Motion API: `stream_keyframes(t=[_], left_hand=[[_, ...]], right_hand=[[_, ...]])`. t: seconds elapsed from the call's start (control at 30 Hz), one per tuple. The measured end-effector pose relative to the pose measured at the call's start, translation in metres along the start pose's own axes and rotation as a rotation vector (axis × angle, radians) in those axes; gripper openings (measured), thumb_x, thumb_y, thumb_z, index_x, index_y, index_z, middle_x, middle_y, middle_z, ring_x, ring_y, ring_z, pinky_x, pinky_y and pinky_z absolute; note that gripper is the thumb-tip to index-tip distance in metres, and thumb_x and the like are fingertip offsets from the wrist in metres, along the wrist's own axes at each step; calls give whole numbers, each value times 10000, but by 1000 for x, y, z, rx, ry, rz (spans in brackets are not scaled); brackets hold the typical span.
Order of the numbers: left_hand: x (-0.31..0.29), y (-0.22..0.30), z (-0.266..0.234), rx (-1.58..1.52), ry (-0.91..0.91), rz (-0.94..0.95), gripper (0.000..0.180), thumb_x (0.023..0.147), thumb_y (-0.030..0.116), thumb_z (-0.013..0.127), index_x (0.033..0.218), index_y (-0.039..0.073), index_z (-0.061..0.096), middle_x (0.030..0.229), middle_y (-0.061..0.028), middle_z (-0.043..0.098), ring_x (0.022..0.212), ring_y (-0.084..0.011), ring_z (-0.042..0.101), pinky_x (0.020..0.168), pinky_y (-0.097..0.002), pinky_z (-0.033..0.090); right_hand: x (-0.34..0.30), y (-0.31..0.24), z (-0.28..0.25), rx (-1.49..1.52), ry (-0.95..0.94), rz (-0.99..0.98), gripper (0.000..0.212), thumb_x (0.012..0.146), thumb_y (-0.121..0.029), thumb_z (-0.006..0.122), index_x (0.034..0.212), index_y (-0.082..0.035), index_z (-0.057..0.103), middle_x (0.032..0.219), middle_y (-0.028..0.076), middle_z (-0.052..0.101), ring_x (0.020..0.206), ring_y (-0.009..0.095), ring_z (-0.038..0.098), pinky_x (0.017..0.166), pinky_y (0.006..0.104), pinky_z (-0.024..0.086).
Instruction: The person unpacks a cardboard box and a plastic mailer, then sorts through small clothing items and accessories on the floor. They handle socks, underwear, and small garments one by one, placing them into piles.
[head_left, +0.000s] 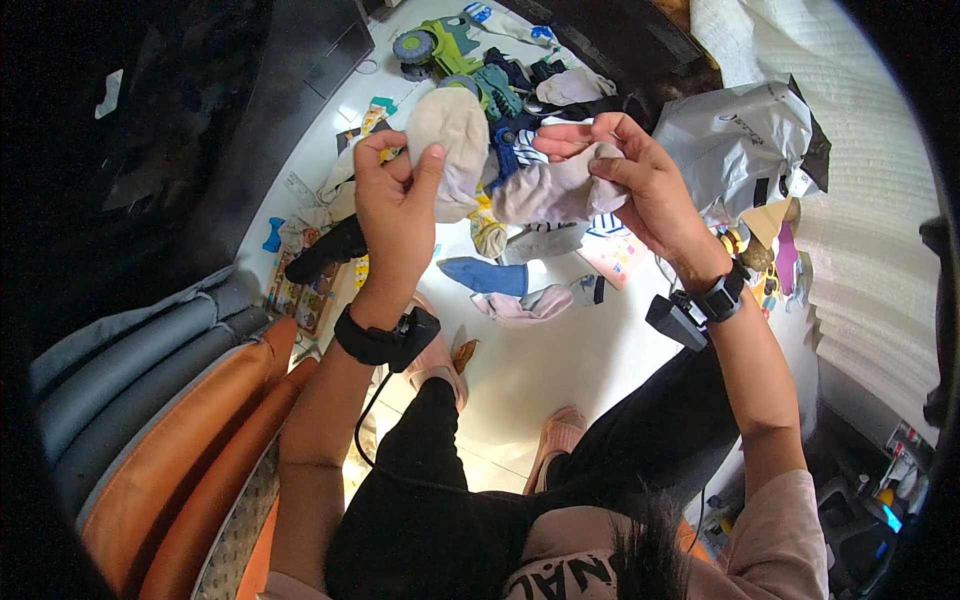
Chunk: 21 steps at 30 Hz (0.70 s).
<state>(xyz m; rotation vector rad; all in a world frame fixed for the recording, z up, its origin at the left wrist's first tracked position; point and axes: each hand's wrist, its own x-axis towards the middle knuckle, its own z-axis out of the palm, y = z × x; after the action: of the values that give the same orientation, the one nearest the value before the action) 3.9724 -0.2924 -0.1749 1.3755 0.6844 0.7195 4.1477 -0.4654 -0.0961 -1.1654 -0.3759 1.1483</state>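
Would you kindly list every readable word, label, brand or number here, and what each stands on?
Pink shirt: large dark letters, partly out of view; not copied out.
Silvery bag: dark print; not copied out.
Pink card: any print is too small to read.
Pale sock in the left hand: no text visible.

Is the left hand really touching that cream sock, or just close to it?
Touching. The head view shows the left hand holding the cream sock by its left edge, the thumb lying over its front.
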Motion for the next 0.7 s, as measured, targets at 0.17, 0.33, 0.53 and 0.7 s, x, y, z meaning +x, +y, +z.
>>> stream_keyframes(t=[0.17, 0.33, 0.53, 0.7], left_hand=[[2, 11, -1, 14, 18, 74, 345, 1004, 143, 678, 1252, 27, 468, 973, -145, 767, 843, -97, 675, 736, -238, 500], [-18, 16, 22, 156, -54, 187, 141, 973, 106, 692, 1070, 14, 645, 927, -97, 769, 823, -97, 689, 740, -264, 519], [-43, 22, 54, 244, -363, 372, 359, 935, 125, 710, 1269, 2, 654, 1040, -180, 724, 885, -347, 715, 810, -400, 574], [-48, 23, 56, 342, -417, 309, 353, 891, 115, 748, 1207, 19, 622, 1026, -183, 704, 880, -346, 709, 764, -406, 573]], right_hand=[[-1, 8, 1, 26, 3, 9, 380, 875, 142, 392, 1196, -51, 455, 1493, 266, 488, 1442, 350, 461, 1167, 441, 428], [0, 13, -1, 147, -52, 59, 377, 865, 125, 394, 1177, -76, 454, 1516, 229, 481, 1393, 335, 501, 1101, 418, 486], [1, 21, 5, 146, -15, 40, 215, 1000, 27, 395, 1161, -88, 479, 1540, 245, 453, 1353, 313, 527, 1121, 437, 475], [-3, 21, 8, 217, 37, 79, 209, 1015, 1, 389, 1178, -108, 462, 1449, 181, 546, 1141, 242, 626, 983, 388, 546]])
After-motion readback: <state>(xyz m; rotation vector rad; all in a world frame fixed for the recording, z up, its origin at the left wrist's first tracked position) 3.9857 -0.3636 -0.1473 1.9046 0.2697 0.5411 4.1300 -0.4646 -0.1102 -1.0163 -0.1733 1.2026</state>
